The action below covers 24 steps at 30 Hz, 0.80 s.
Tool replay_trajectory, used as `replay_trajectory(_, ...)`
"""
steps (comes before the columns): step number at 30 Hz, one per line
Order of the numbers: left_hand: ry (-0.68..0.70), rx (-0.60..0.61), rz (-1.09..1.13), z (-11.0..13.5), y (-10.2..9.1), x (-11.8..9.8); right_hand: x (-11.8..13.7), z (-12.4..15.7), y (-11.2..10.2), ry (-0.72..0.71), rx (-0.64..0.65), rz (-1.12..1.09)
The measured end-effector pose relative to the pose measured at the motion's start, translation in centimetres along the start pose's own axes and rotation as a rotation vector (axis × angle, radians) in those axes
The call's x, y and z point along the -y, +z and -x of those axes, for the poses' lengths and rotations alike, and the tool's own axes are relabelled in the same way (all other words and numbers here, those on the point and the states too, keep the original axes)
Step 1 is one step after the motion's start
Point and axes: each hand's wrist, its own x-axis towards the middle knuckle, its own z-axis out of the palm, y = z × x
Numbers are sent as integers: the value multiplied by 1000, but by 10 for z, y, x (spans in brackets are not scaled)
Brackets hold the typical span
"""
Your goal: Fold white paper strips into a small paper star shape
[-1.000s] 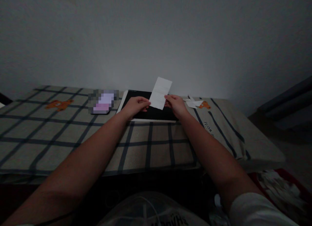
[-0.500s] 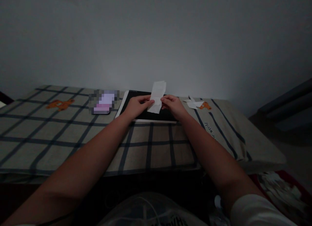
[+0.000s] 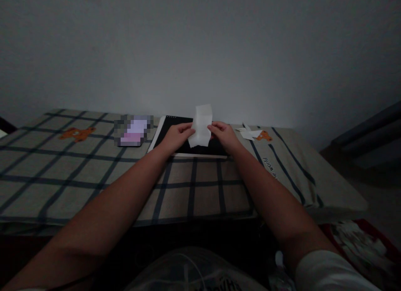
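A white strip of paper (image 3: pixel 202 126) with crease lines and an uneven lower edge is held up between both hands. My left hand (image 3: pixel 178 136) pinches its left edge, thumb in front. On the opposite edge, my right hand (image 3: pixel 223 134) pinches it between thumb and fingers. Below the paper lies a black-covered notebook or pad (image 3: pixel 175 123) with white pages showing at its left and front edges. Just right of my right hand rests a piece of folded white paper (image 3: pixel 250 134) with pointed ends.
The table wears a checked cloth (image 3: pixel 103 169) with orange bear prints. A phone (image 3: pixel 133 130), partly blurred, lies left of the notebook. A pale wall (image 3: pixel 200 52) stands right behind the table. At the lower right is a red container (image 3: pixel 372 226) with crumpled whitish material.
The paper strip has been opened wider and now faces me more squarely, its layers spread. Both hands have barely moved and still hold its edges.
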Motion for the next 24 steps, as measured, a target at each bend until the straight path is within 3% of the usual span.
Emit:
replay_trajectory(5,-150,-208,93,-8,-8,6,-6,-7,-10,60,-129,60)
replay_trajectory(15,-177,-166,314,-12,-17,8,-4,-8,-20,137,-157,45)
replay_trajectory(24,-232,-179,298,-15,-22,9,-12,-11,-26,217,-120,-120)
